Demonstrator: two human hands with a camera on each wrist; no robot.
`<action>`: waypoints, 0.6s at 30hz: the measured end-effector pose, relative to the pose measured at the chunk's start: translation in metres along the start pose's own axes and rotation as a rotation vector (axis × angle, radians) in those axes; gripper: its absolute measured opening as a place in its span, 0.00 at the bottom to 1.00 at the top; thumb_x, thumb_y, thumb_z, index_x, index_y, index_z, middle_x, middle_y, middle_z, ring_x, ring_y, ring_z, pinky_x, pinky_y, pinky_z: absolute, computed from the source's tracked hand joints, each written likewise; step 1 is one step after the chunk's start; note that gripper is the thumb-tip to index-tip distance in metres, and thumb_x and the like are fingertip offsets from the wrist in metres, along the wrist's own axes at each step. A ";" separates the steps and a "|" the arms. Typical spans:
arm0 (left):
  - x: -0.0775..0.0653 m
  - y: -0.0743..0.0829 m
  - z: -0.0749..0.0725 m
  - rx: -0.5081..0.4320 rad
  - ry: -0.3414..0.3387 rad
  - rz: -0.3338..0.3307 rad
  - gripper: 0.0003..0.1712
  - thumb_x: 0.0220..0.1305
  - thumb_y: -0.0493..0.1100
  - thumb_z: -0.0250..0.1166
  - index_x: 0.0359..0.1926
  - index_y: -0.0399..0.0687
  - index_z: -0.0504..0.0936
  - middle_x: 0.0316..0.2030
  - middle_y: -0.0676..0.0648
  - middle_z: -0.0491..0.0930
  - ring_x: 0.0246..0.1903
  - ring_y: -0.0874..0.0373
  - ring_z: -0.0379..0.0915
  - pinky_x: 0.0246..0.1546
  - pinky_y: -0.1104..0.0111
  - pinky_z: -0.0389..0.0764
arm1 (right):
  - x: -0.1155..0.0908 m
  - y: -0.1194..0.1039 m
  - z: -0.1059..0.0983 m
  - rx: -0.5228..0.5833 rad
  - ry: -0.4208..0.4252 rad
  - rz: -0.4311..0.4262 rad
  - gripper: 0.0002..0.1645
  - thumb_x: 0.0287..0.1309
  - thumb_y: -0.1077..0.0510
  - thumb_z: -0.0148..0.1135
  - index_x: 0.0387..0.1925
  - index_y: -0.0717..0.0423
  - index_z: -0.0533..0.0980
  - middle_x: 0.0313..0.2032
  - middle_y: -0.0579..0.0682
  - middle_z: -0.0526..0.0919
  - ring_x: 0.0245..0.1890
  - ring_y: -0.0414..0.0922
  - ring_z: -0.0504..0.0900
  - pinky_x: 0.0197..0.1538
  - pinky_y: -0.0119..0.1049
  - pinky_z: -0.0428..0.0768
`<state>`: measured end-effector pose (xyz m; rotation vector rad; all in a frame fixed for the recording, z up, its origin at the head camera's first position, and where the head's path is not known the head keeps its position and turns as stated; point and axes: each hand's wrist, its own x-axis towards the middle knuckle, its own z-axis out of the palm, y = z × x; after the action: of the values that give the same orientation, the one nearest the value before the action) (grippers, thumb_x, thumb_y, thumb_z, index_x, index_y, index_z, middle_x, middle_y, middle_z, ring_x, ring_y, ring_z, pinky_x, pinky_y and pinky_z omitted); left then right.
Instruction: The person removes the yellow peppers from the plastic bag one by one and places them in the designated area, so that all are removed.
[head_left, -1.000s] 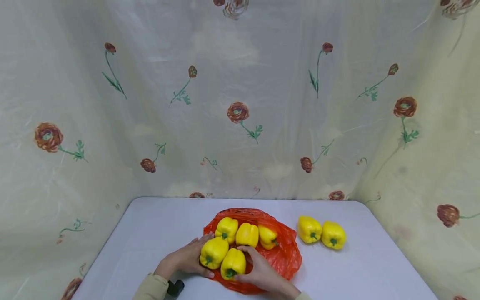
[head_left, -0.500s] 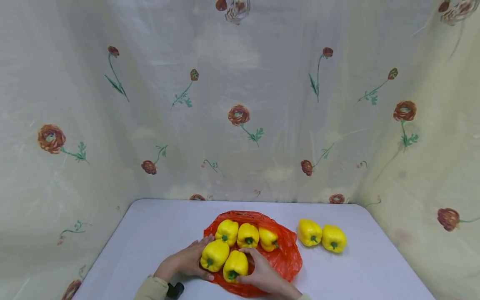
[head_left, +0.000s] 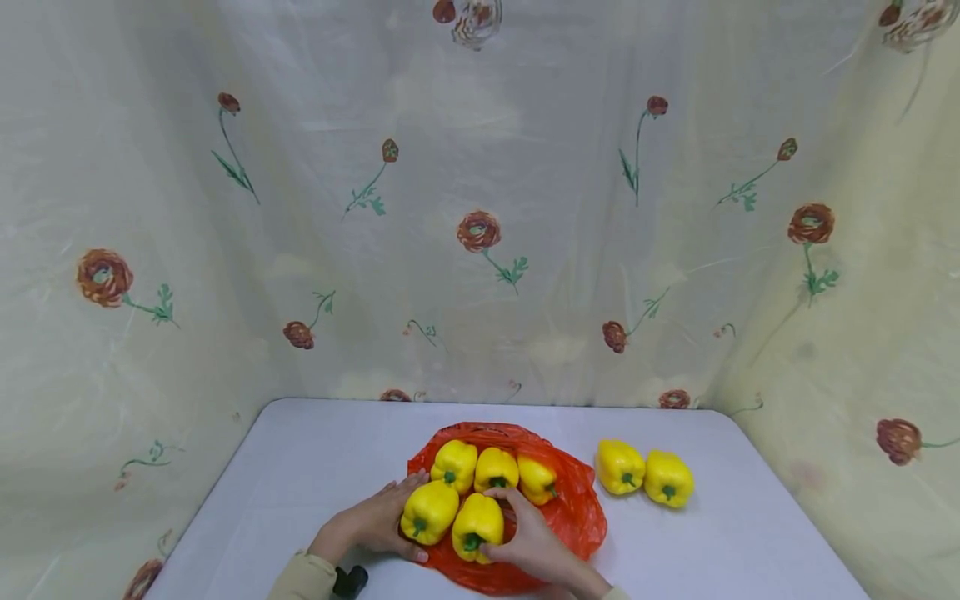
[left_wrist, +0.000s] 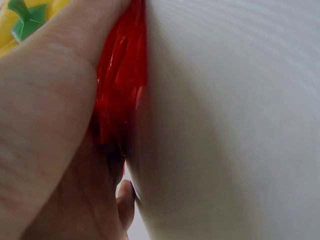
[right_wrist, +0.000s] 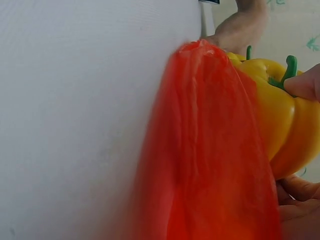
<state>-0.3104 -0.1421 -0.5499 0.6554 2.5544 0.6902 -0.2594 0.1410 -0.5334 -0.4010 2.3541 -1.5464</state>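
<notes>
In the head view, my right hand [head_left: 528, 542] grips a yellow bell pepper [head_left: 477, 525] at the front of a red plastic bag [head_left: 558, 529]. Its thumb presses by the green stem in the right wrist view, with fingers on the pepper's [right_wrist: 280, 120] other side. My left hand [head_left: 378, 518] lies along the bag's left side, fingers extended, beside another bell pepper [head_left: 429, 510]. Red plastic [left_wrist: 122, 75] shows against that hand in the left wrist view; its fingertips are partly hidden. Behind sit three more peppers, among them the middle one [head_left: 495, 467], on or in the bag.
Two yellow bell peppers [head_left: 619, 467] stand side by side on the white table [head_left: 322, 450], right of the bag. A flowered sheet [head_left: 555, 250] hangs behind and at both sides of the table. A black band [head_left: 350, 582] is on my left wrist.
My right hand has shifted the front pepper slightly right, away from the left one. The middle back pepper has turned so its stem faces forward. My left hand has stayed nearly still.
</notes>
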 end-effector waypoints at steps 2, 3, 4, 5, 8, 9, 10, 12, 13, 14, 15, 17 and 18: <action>0.001 -0.001 0.001 0.001 0.001 -0.003 0.68 0.42 0.70 0.72 0.76 0.49 0.48 0.76 0.46 0.49 0.74 0.47 0.45 0.73 0.44 0.44 | -0.001 -0.001 -0.002 -0.015 0.005 -0.010 0.43 0.46 0.47 0.75 0.61 0.50 0.64 0.61 0.51 0.70 0.61 0.51 0.70 0.64 0.53 0.73; 0.001 -0.001 0.001 0.002 0.001 -0.006 0.68 0.42 0.71 0.72 0.76 0.49 0.48 0.76 0.46 0.49 0.74 0.47 0.45 0.73 0.43 0.44 | -0.001 -0.001 -0.002 -0.021 0.006 -0.021 0.43 0.47 0.48 0.75 0.62 0.50 0.64 0.61 0.51 0.70 0.61 0.51 0.70 0.64 0.53 0.73; 0.001 -0.002 0.002 0.001 0.001 -0.009 0.68 0.42 0.71 0.72 0.76 0.50 0.48 0.76 0.46 0.49 0.74 0.47 0.45 0.73 0.44 0.44 | -0.002 -0.001 -0.003 -0.023 0.009 -0.026 0.43 0.47 0.48 0.75 0.62 0.50 0.64 0.61 0.51 0.70 0.61 0.51 0.70 0.64 0.53 0.73; 0.002 -0.003 0.002 0.000 0.001 -0.011 0.68 0.42 0.71 0.71 0.76 0.50 0.48 0.76 0.46 0.49 0.74 0.47 0.45 0.73 0.44 0.44 | -0.002 -0.001 -0.004 -0.026 0.010 -0.036 0.42 0.47 0.48 0.74 0.62 0.51 0.64 0.61 0.52 0.70 0.61 0.51 0.70 0.64 0.53 0.73; 0.002 -0.004 0.002 -0.001 0.001 -0.012 0.68 0.41 0.71 0.71 0.76 0.51 0.48 0.76 0.47 0.48 0.75 0.48 0.45 0.74 0.44 0.43 | -0.004 -0.002 -0.006 -0.032 0.022 -0.047 0.43 0.47 0.48 0.74 0.62 0.50 0.64 0.62 0.52 0.69 0.61 0.51 0.70 0.64 0.53 0.73; 0.002 -0.005 0.002 0.000 0.002 -0.012 0.68 0.41 0.72 0.71 0.76 0.51 0.48 0.76 0.47 0.48 0.75 0.48 0.45 0.74 0.44 0.44 | -0.004 -0.003 -0.007 -0.038 0.028 -0.048 0.43 0.47 0.48 0.74 0.62 0.50 0.64 0.62 0.52 0.69 0.61 0.51 0.70 0.64 0.53 0.73; 0.002 -0.005 0.002 -0.001 0.002 -0.012 0.68 0.41 0.72 0.71 0.76 0.51 0.48 0.76 0.47 0.48 0.75 0.48 0.45 0.74 0.44 0.43 | -0.004 -0.003 -0.008 -0.045 0.034 -0.046 0.43 0.47 0.47 0.74 0.62 0.50 0.64 0.62 0.51 0.69 0.61 0.51 0.70 0.63 0.53 0.74; 0.003 -0.005 0.002 0.000 0.002 -0.011 0.68 0.41 0.72 0.71 0.76 0.50 0.48 0.76 0.47 0.48 0.75 0.48 0.44 0.74 0.44 0.43 | -0.005 -0.005 -0.011 -0.059 0.048 -0.043 0.44 0.46 0.46 0.74 0.62 0.49 0.64 0.62 0.51 0.69 0.60 0.51 0.70 0.63 0.54 0.74; 0.003 -0.005 0.001 0.002 0.003 -0.011 0.68 0.41 0.72 0.71 0.76 0.50 0.48 0.76 0.47 0.48 0.75 0.48 0.45 0.74 0.44 0.43 | -0.005 -0.005 -0.012 -0.065 0.055 -0.043 0.44 0.46 0.46 0.74 0.62 0.49 0.64 0.62 0.51 0.70 0.60 0.51 0.70 0.62 0.54 0.74; 0.003 -0.004 0.001 0.002 0.003 -0.014 0.68 0.41 0.72 0.71 0.76 0.50 0.48 0.76 0.47 0.48 0.75 0.49 0.44 0.74 0.44 0.43 | -0.006 -0.006 -0.013 -0.069 0.060 -0.042 0.44 0.46 0.46 0.74 0.63 0.49 0.64 0.62 0.51 0.70 0.60 0.51 0.71 0.62 0.53 0.75; 0.003 -0.004 0.001 0.001 0.004 -0.015 0.69 0.41 0.72 0.71 0.76 0.50 0.48 0.76 0.47 0.48 0.75 0.49 0.44 0.74 0.44 0.43 | -0.006 -0.007 -0.015 -0.069 0.065 -0.044 0.44 0.46 0.46 0.74 0.63 0.50 0.64 0.62 0.51 0.70 0.60 0.51 0.71 0.62 0.53 0.75; 0.002 -0.003 0.001 0.002 0.005 -0.016 0.68 0.41 0.72 0.71 0.76 0.50 0.48 0.76 0.47 0.48 0.75 0.49 0.44 0.74 0.44 0.43 | -0.007 -0.008 -0.018 -0.066 0.073 -0.048 0.45 0.47 0.47 0.74 0.63 0.51 0.63 0.62 0.52 0.70 0.60 0.51 0.71 0.63 0.52 0.75; 0.002 -0.003 0.001 0.002 0.006 -0.016 0.68 0.41 0.71 0.71 0.76 0.50 0.48 0.76 0.47 0.48 0.75 0.49 0.44 0.74 0.44 0.43 | -0.007 -0.008 -0.019 -0.065 0.074 -0.050 0.45 0.47 0.47 0.74 0.64 0.51 0.63 0.62 0.52 0.70 0.60 0.51 0.71 0.63 0.51 0.74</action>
<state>-0.3126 -0.1430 -0.5528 0.6331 2.5633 0.6857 -0.2600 0.1568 -0.5175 -0.4279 2.4739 -1.5354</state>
